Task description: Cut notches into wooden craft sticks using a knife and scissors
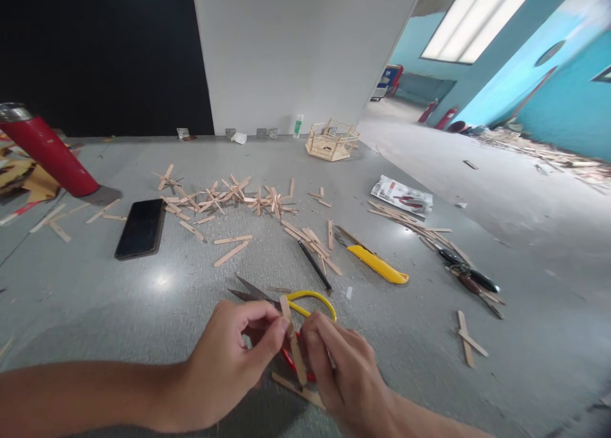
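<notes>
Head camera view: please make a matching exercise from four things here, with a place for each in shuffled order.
1. Flat pale wooden stick
2. Red cylindrical bottle
3. Yellow plastic cutter
4. Pale hexagonal wooden frame

A. Right of the slim black pen
B. Near the upright white panel
C. Pinched in the left hand
D. Left of the rectangular black phone

Pairs: 1-C, 2-D, 3-A, 4-B

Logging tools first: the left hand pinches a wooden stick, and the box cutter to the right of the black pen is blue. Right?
No: the box cutter is yellow, not blue, as the head view shows. The left hand does pinch a wooden stick, and the box cutter is right of the black pen.
</notes>
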Tool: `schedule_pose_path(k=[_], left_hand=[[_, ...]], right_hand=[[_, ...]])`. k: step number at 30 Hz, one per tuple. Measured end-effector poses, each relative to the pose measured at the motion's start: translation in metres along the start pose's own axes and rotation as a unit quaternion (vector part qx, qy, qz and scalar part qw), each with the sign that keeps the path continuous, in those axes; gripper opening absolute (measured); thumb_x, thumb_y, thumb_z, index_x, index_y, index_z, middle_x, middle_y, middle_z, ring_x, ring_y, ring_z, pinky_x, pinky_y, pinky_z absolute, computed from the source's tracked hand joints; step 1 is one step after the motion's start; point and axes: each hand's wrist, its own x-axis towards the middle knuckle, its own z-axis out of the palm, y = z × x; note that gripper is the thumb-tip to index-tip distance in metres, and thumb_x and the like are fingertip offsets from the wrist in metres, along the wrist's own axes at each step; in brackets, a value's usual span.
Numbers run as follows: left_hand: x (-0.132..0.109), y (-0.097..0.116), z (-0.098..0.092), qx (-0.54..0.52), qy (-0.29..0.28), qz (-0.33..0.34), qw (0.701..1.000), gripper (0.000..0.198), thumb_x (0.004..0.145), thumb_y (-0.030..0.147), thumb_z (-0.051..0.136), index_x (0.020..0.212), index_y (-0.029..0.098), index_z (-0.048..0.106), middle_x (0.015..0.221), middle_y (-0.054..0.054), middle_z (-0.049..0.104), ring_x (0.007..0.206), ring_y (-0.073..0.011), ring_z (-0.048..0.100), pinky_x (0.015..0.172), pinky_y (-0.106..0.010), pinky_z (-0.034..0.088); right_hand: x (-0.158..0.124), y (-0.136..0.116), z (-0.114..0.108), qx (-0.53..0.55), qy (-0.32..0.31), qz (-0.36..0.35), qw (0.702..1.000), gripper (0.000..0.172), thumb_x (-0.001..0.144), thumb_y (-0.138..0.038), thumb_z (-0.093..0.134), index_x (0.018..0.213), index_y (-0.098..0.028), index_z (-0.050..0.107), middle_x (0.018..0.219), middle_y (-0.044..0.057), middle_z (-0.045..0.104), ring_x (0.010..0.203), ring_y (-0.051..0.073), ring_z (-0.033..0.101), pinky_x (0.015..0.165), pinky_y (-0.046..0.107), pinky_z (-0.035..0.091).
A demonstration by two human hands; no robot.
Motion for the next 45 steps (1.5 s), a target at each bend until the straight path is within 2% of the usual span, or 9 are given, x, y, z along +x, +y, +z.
schedule_pose_path(k=[6, 13, 23, 28, 31, 34, 36, 38, 45], left_hand=[[0.001, -0.002, 0.000, 0.067, 0.028, 0.065, 0.995, 0.035, 0.100, 0.035, 0.054, 0.075, 0.016, 0.068, 0.065, 0.001, 0.065, 0.059, -0.0104, 0.058, 0.055, -0.017, 0.042], [0.000, -0.007, 0.003, 0.129, 0.037, 0.098, 0.986, 0.033, 0.098, 0.032, 0.053, 0.072, 0.016, 0.066, 0.060, 0.002, 0.061, 0.055, -0.0100, 0.054, 0.055, -0.019, 0.040], [0.002, -0.008, 0.000, 0.093, 0.043, 0.106, 0.989, 0.032, 0.099, 0.031, 0.055, 0.073, 0.017, 0.068, 0.062, 0.003, 0.063, 0.057, -0.0100, 0.056, 0.055, -0.018, 0.042], [0.004, -0.009, -0.002, 0.089, 0.079, 0.130, 0.984, 0.026, 0.101, 0.028, 0.055, 0.082, 0.019, 0.069, 0.069, 0.003, 0.069, 0.062, -0.0101, 0.063, 0.059, -0.017, 0.049], [0.008, -0.015, -0.002, 0.127, 0.165, 0.205, 0.956, 0.008, 0.098, 0.019, 0.061, 0.103, 0.021, 0.066, 0.084, 0.003, 0.071, 0.066, -0.0088, 0.065, 0.066, -0.017, 0.053], [0.014, -0.024, -0.004, 0.179, 0.225, 0.367, 0.884, 0.027, 0.092, 0.004, 0.065, 0.113, 0.019, 0.059, 0.097, -0.002, 0.070, 0.079, -0.0113, 0.066, 0.078, -0.022, 0.055], [0.017, -0.032, -0.008, 0.219, 0.188, 0.466, 0.837, 0.036, 0.091, -0.003, 0.063, 0.120, 0.017, 0.057, 0.101, -0.005, 0.071, 0.088, -0.0154, 0.066, 0.083, -0.029, 0.054], [0.019, -0.037, -0.013, 0.257, 0.131, 0.497, 0.819, 0.042, 0.093, -0.004, 0.059, 0.130, 0.016, 0.054, 0.103, -0.007, 0.073, 0.091, -0.0175, 0.065, 0.085, -0.033, 0.053], [0.021, -0.037, -0.021, 0.276, 0.072, 0.474, 0.833, 0.042, 0.100, 0.002, 0.052, 0.139, 0.017, 0.048, 0.102, -0.006, 0.072, 0.092, -0.0174, 0.062, 0.087, -0.034, 0.048]], right_hand=[[0.004, -0.007, -0.001, 0.126, -0.064, 0.076, 0.987, 0.017, 0.099, -0.018, 0.048, 0.084, -0.021, 0.055, 0.060, -0.005, 0.055, 0.047, 0.008, 0.046, 0.046, 0.017, 0.040], [0.006, -0.012, -0.001, 0.139, -0.061, 0.099, 0.984, 0.027, 0.095, -0.018, 0.048, 0.068, -0.022, 0.046, 0.055, -0.007, 0.042, 0.047, 0.008, 0.035, 0.045, 0.021, 0.031], [0.009, -0.012, -0.002, 0.275, -0.117, 0.227, 0.927, 0.031, 0.101, -0.032, 0.044, 0.074, -0.019, 0.054, 0.059, -0.002, 0.052, 0.046, 0.010, 0.053, 0.045, 0.020, 0.046], [0.007, -0.009, -0.001, 0.261, -0.107, 0.225, 0.933, 0.028, 0.100, -0.036, 0.050, 0.082, -0.017, 0.060, 0.061, 0.000, 0.057, 0.047, 0.011, 0.055, 0.046, 0.021, 0.046], [0.005, -0.008, 0.000, 0.253, -0.093, 0.238, 0.933, 0.035, 0.103, -0.040, 0.047, 0.079, -0.018, 0.060, 0.056, -0.001, 0.056, 0.043, 0.010, 0.052, 0.044, 0.020, 0.043], [0.004, -0.008, -0.001, 0.259, -0.096, 0.256, 0.926, 0.034, 0.103, -0.041, 0.046, 0.083, -0.018, 0.060, 0.054, -0.002, 0.055, 0.042, 0.010, 0.050, 0.044, 0.020, 0.042], [0.005, -0.009, -0.002, 0.265, -0.103, 0.261, 0.923, 0.032, 0.101, -0.042, 0.049, 0.080, -0.019, 0.058, 0.052, -0.003, 0.052, 0.042, 0.009, 0.047, 0.042, 0.019, 0.039], [0.006, -0.010, -0.004, 0.278, -0.106, 0.263, 0.918, 0.033, 0.100, -0.044, 0.052, 0.078, -0.020, 0.055, 0.051, -0.005, 0.048, 0.041, 0.009, 0.044, 0.040, 0.019, 0.037], [0.010, -0.016, -0.006, 0.347, -0.129, 0.303, 0.878, 0.042, 0.098, -0.059, 0.051, 0.078, -0.022, 0.051, 0.046, -0.010, 0.035, 0.034, 0.007, 0.034, 0.034, 0.019, 0.024]])
